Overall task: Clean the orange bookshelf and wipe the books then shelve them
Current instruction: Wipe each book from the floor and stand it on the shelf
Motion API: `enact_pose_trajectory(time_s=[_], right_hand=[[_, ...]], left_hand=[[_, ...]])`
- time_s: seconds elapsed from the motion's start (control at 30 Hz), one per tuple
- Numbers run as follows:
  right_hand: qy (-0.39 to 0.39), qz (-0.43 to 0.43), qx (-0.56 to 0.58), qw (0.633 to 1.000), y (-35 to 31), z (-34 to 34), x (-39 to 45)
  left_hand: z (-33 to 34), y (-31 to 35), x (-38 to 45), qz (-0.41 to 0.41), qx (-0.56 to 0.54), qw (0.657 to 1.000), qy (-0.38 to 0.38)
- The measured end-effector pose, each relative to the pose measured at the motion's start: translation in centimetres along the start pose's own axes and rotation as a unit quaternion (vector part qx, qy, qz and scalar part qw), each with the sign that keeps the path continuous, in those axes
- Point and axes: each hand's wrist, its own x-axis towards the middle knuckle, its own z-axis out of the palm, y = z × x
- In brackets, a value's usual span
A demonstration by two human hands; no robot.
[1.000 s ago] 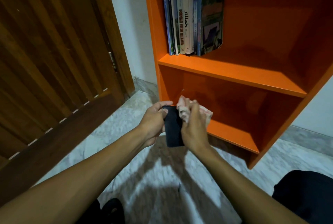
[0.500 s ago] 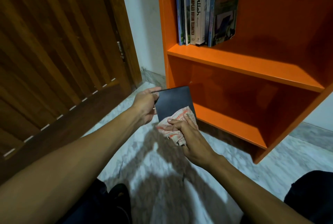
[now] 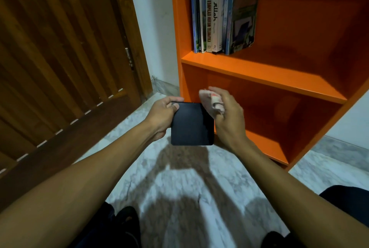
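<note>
— Holding what, down by the floor?
— Gripping a small black book [image 3: 192,124] by its top left corner, left hand [image 3: 162,117] pinching with thumb on the cover; hovering above the pale marble floor [image 3: 179,184], just in front of the orange bookshelf [image 3: 265,77].

— And the other hand?
— Clutching a bunched pink cloth [image 3: 212,101], right hand [image 3: 227,117] closed around it, touching only the book's upper right corner.

— Changing how, since half a second ago?
— Lifting the cloth off the cover, where it was pressing flat near the lower edge; turning the book squarer to the camera, cover now bare and dark.

— Meaning what for the job?
— Probably finishing one pass over this cover, or resetting for another stroke; not possible to tell which.

— Shelving next?
— Likely soon. Already standing upright on the upper shelf: a row of books [image 3: 221,14], packed against the left wall. Lying empty: the lower shelf [image 3: 265,146], as far as showing. Still waiting for its place: the black book.
</note>
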Motion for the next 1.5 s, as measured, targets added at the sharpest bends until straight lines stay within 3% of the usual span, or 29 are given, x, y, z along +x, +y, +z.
enact_pose_trajectory(time_s=[0.13, 0.37, 0.43, 0.5, 0.57, 0.63, 0.73, 0.87, 1.03, 1.2, 1.27, 1.37, 1.43, 1.5], right_hand=[[-0.109, -0.074, -0.085, 0.988, 1.6, 1.8, -1.2], [-0.198, -0.083, -0.039, 0.976, 5.4, 3.4, -7.9], [-0.211, -0.040, -0.020, 0.976, 6.4, 3.9, -9.3], [-0.234, 0.077, 0.015, 0.969, 7.4, 4.4, -10.9], [-0.256, 0.206, 0.037, 0.944, 9.4, 5.1, -13.4], [-0.280, 0.291, -0.016, 0.914, 12.2, 5.9, -16.3], [-0.372, 0.394, -0.114, 0.833, 15.5, 7.0, -20.1], [-0.375, 0.385, -0.231, 0.811, 16.5, 8.1, -23.9], [-0.498, 0.375, -0.232, 0.746, 17.4, 10.5, -27.4], [-0.538, 0.384, -0.212, 0.720, 17.7, 10.7, -26.0], [-0.521, 0.414, -0.155, 0.730, 17.1, 9.4, -23.0], [-0.376, 0.471, -0.082, 0.794, 16.2, 6.5, -17.0], [-0.312, 0.475, -0.048, 0.821, 15.0, 3.6, -12.1], [-0.295, 0.452, -0.023, 0.842, 12.6, 0.4, -6.6]], left_hand=[[-0.1, 0.5, 0.3, 0.007, -0.031, 0.999, 0.023], [-2.2, 0.2, 1.8, 0.007, -0.002, 0.995, 0.102], [-2.7, -0.1, 2.1, 0.039, 0.064, 0.991, 0.109], [-3.1, -0.3, 2.3, 0.069, 0.114, 0.985, 0.113], [-3.0, -0.1, 2.3, 0.083, 0.122, 0.983, 0.104], [-2.6, 0.3, 2.1, 0.094, 0.108, 0.985, 0.091], [-1.9, 0.8, 1.8, 0.113, 0.095, 0.987, 0.068], [-1.1, 0.9, 1.5, 0.121, 0.104, 0.987, 0.021], [-0.6, 0.5, 1.6, 0.120, 0.139, 0.983, -0.027], [-0.6, 0.2, 2.3, 0.132, 0.160, 0.977, -0.037], [-0.4, 0.1, 2.6, 0.140, 0.177, 0.973, -0.043], [0.1, 0.4, 2.7, 0.176, 0.217, 0.959, -0.052], [0.4, 0.8, 2.5, 0.210, 0.259, 0.941, -0.062], [0.7, 1.4, 1.9, 0.251, 0.306, 0.916, -0.069]])
